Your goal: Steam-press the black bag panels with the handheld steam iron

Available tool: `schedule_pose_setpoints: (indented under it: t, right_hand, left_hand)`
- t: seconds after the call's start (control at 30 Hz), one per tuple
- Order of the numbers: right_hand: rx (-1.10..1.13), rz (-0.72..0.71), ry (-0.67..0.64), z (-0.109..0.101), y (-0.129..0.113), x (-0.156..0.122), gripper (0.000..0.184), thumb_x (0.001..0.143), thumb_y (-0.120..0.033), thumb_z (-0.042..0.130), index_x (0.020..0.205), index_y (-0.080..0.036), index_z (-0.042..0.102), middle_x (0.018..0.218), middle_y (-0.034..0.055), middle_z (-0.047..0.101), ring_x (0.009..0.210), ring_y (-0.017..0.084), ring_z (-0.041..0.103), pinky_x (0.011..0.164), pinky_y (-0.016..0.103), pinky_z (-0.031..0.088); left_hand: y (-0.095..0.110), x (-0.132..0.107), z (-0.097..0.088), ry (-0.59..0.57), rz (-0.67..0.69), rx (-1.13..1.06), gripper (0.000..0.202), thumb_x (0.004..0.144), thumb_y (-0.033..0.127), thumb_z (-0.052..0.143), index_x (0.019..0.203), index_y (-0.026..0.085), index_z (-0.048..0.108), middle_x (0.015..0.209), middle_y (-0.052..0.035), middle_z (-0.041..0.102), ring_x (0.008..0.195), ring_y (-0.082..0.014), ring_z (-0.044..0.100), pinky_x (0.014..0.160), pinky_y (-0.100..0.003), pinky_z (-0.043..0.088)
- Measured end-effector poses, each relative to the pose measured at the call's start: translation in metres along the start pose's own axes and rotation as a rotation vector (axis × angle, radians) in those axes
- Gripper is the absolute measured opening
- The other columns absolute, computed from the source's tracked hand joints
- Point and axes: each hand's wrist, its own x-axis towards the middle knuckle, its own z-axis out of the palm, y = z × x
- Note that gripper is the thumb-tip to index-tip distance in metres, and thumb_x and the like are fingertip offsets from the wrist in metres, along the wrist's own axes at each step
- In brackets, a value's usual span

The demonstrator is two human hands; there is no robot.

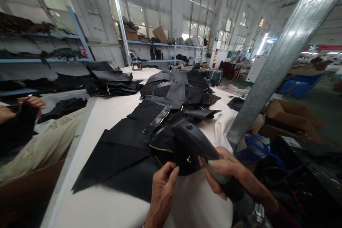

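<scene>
A black coat (pixel 125 142) with gold piping and leather-look straps lies spread on the white-covered table (pixel 192 199). My right hand (pixel 224 167) grips a stiff black leather-look flap (pixel 195 142) of the coat, lifted off the table. My left hand (pixel 162 192) pinches the coat's gold-trimmed edge (pixel 176 160) just left of that flap, close to a small gold ring (pixel 188 159). The rest of the coat stretches away from my hands across the tabletop, with its far part in loose folds.
A co-worker's hands (pixel 26 105) hold black fabric above beige trousers at the left. Black garments (pixel 112 82) lie stacked on the table's far left. A galvanized steel post (pixel 280 60) rises at the right, above a cardboard box (pixel 291 121). Shelves line the back wall.
</scene>
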Motion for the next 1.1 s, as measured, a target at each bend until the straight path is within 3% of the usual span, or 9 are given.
schedule_pose_setpoints:
  t: [0.17,0.33,0.53,0.63,0.8,0.93,1.1]
  right_hand:
    - [-0.018,-0.05,0.068,-0.005,0.001,-0.013,0.027,0.087,-0.037,0.045,0.091,-0.011,0.05,0.046,-0.0034,0.049,0.034,0.008,0.039,0.035,0.02,0.031]
    - [-0.006,-0.002,0.133,0.001,0.008,-0.038,0.028,0.084,-0.038,0.049,0.093,-0.011,0.047,0.047,-0.0036,0.049,0.035,0.007,0.037,0.035,0.018,0.029]
    - [0.022,0.11,-0.059,0.009,0.01,-0.03,0.036,0.081,-0.044,0.055,0.093,-0.011,0.05,0.049,-0.0039,0.051,0.035,0.006,0.041,0.035,0.015,0.033]
    - [0.044,0.133,-0.082,0.012,0.015,-0.031,0.036,0.08,-0.043,0.056,0.097,-0.012,0.047,0.051,-0.0037,0.052,0.038,0.007,0.043,0.037,0.016,0.033]
    - [-0.033,0.225,0.095,0.014,0.027,-0.056,0.035,0.069,-0.036,0.065,0.094,-0.013,0.056,0.076,0.0029,0.058,0.064,0.013,0.053,0.053,0.021,0.039]
    - [0.089,0.212,0.108,0.012,0.03,-0.08,0.036,0.07,-0.037,0.062,0.096,-0.013,0.057,0.059,-0.001,0.054,0.05,0.011,0.047,0.046,0.021,0.033]
    - [0.113,0.153,0.177,-0.001,0.04,-0.107,0.039,0.077,-0.046,0.058,0.095,-0.011,0.053,0.055,-0.0011,0.053,0.041,0.008,0.041,0.036,0.018,0.027]
  left_hand:
    - [-0.002,-0.002,-0.001,0.022,0.007,-0.028,0.026,0.079,0.04,0.056,0.068,0.016,0.055,0.065,0.002,0.047,0.065,-0.0127,0.042,0.061,-0.021,0.034]
    - [-0.003,-0.001,-0.001,0.011,0.016,-0.055,0.026,0.08,0.04,0.056,0.07,0.016,0.055,0.065,0.0021,0.049,0.064,-0.0127,0.042,0.061,-0.022,0.035]
    - [-0.005,-0.002,-0.001,-0.001,0.033,-0.082,0.025,0.08,0.039,0.056,0.07,0.016,0.056,0.068,0.0004,0.054,0.067,-0.0142,0.047,0.064,-0.022,0.039]
    - [-0.005,-0.005,-0.005,-0.002,0.027,-0.111,0.024,0.079,0.039,0.057,0.074,0.015,0.061,0.072,-0.0013,0.059,0.073,-0.0165,0.051,0.07,-0.024,0.041]
    - [-0.011,-0.024,-0.01,0.035,-0.057,-0.163,0.026,0.072,0.038,0.066,0.082,0.015,0.069,0.077,-0.0034,0.068,0.078,-0.021,0.06,0.074,-0.027,0.046]
    - [-0.019,-0.039,-0.011,0.103,-0.073,-0.192,0.033,0.07,0.039,0.068,0.094,0.016,0.07,0.093,-0.0057,0.071,0.099,-0.0266,0.06,0.09,-0.033,0.044]
    - [-0.033,-0.044,-0.012,0.068,-0.055,-0.034,0.041,0.071,0.044,0.065,0.102,0.018,0.068,0.11,-0.0084,0.067,0.111,-0.0296,0.054,0.098,-0.04,0.039]
